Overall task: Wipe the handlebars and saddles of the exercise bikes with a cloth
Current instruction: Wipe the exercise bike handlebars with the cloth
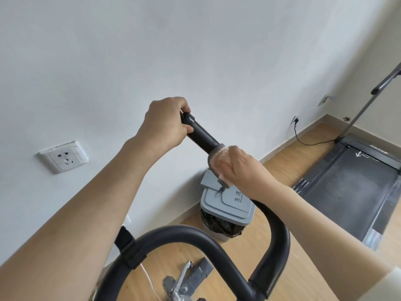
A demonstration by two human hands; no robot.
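Handlebar [201, 135] black, left grip [165, 124] curled round its end, right grip [247, 170] clutching grey cloth [214, 152]

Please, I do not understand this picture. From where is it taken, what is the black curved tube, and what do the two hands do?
The picture comes from a camera worn on a person's head, looking down at their own arms. The black tube is the handlebar of an exercise bike. The left hand grips its far end. The right hand holds a cloth wrapped round the bar, to wipe it. Behind, on the wooden floor, stand a grey bin and, at the right, a treadmill. A socket sits on the white wall.
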